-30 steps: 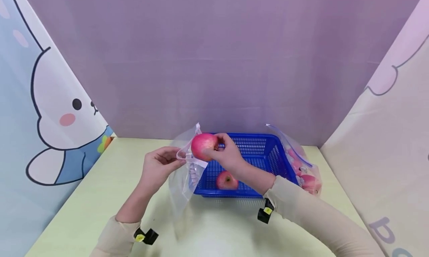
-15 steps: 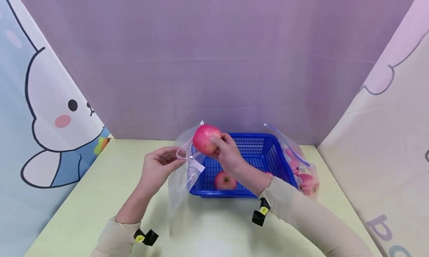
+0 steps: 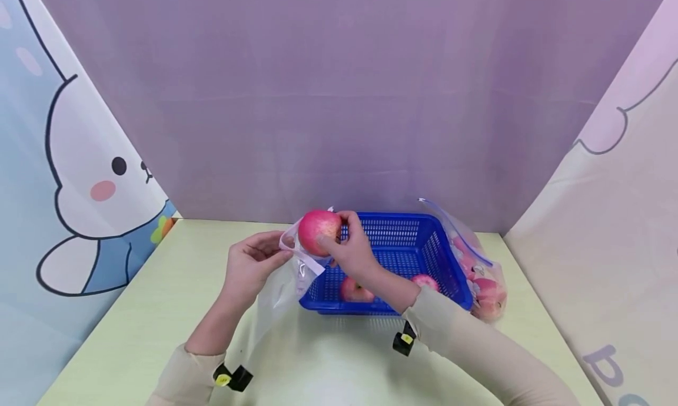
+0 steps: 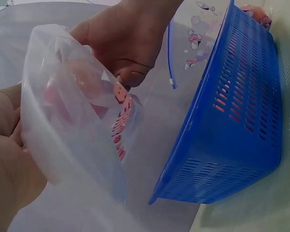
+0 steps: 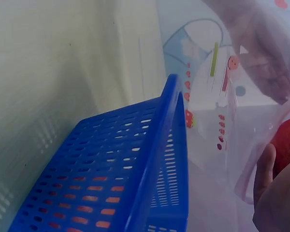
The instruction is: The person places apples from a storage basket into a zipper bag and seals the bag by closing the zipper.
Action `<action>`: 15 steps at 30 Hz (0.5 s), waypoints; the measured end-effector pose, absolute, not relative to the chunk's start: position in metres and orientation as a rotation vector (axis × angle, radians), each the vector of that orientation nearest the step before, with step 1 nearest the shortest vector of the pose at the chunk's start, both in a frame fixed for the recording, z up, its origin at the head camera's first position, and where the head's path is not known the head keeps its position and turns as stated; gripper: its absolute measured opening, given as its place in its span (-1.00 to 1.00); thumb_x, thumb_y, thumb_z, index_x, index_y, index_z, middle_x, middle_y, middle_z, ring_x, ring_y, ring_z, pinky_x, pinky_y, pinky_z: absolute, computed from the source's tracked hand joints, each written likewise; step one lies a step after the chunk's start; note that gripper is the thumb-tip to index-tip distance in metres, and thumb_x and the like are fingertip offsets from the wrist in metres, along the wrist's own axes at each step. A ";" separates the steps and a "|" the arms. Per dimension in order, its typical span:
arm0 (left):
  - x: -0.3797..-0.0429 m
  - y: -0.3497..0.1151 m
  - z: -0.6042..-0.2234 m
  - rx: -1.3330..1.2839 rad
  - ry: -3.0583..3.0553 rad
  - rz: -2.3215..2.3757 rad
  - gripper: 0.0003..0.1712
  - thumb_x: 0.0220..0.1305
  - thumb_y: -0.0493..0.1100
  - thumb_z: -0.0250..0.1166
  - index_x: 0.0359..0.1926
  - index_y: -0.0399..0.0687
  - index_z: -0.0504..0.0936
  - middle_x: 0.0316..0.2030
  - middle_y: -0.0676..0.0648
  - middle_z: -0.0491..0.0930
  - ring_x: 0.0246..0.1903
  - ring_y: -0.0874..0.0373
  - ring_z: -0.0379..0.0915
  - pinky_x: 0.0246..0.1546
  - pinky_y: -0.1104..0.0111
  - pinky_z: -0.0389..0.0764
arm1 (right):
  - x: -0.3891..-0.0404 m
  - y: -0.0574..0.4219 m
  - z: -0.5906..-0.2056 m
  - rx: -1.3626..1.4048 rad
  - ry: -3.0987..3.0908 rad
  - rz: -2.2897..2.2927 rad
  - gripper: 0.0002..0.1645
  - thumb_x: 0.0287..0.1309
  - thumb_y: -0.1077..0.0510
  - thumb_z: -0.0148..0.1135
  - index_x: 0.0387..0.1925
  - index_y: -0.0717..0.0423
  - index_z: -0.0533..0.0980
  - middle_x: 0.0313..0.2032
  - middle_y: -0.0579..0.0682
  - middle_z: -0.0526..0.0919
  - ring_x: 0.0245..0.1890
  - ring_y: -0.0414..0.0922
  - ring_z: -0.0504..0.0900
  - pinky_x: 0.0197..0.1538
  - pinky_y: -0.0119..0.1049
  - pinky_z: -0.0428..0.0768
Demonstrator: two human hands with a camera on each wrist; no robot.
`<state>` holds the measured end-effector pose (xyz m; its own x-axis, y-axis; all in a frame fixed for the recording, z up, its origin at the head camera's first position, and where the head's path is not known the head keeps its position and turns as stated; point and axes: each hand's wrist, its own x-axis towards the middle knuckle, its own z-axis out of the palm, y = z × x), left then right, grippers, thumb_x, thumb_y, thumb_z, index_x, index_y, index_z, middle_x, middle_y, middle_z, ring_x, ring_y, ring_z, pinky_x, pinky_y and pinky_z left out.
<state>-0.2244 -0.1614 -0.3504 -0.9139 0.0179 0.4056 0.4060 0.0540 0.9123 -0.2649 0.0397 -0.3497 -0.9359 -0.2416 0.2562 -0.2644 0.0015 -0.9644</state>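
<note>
My right hand [image 3: 352,247] grips a red apple [image 3: 319,230] at the mouth of a clear plastic zip bag [image 3: 283,285]. The bag's rim is pinched between the thumb and fingers of my left hand [image 3: 255,265]. Through the film, the apple [image 4: 70,92] shows blurred in the left wrist view, and small red prints run down the bag's side [image 4: 120,128]. From the right wrist, the apple [image 5: 286,142] appears just inside the pale rim. Below my right wrist, a blue plastic basket [image 3: 339,305] holds more apples, one of them [image 3: 356,290] partly behind my forearm.
Against the basket's right side leans a second zip bag [image 3: 484,276] with a blue zip strip and apples inside. A purple backdrop [image 3: 339,100] stands behind the pale table [image 3: 201,259]. Printed cloth panels flank both sides.
The apple rose slightly and tilted half a second ago, then came down and left to the bag's mouth with my right hand. My left hand stays almost still, keeping its pinch on the bag.
</note>
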 end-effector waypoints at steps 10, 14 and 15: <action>-0.223 -0.164 -0.350 -0.458 -1.999 -1.939 -0.61 -0.06 -0.34 0.34 -0.11 -0.26 0.56 -0.28 -0.20 0.59 -0.30 -0.01 0.53 -0.31 0.33 0.54 | -0.268 0.038 -0.354 0.490 -2.414 1.990 -0.21 -0.22 -0.29 0.29 0.03 -0.09 0.23 -0.08 -0.07 0.36 -0.27 -0.04 0.48 -0.60 -0.15 0.55; -0.224 -0.165 -0.351 -0.438 -2.054 -1.900 -0.61 -0.05 -0.29 0.34 -0.10 -0.21 0.57 -0.28 -0.18 0.60 -0.31 0.01 0.53 -0.34 0.34 0.55 | -0.269 0.037 -0.351 0.442 -2.517 1.929 -0.14 -0.30 -0.34 0.31 0.03 -0.10 0.21 -0.09 -0.10 0.35 -0.25 -0.05 0.48 -0.57 -0.13 0.55; -0.225 -0.166 -0.351 -0.436 -2.068 -1.891 -0.62 -0.04 -0.28 0.34 -0.10 -0.20 0.57 -0.28 -0.17 0.59 -0.32 0.01 0.52 -0.35 0.35 0.55 | -0.269 0.037 -0.350 0.425 -2.543 1.909 -0.12 -0.33 -0.36 0.31 0.03 -0.11 0.20 -0.09 -0.11 0.35 -0.25 -0.07 0.48 -0.57 -0.15 0.56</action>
<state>-0.2246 -0.1656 -0.3506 -0.9077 0.0186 0.4193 0.4193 0.0851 0.9039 -0.2692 0.0366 -0.3505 -0.9627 -0.2494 0.1049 -0.1704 0.2576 -0.9511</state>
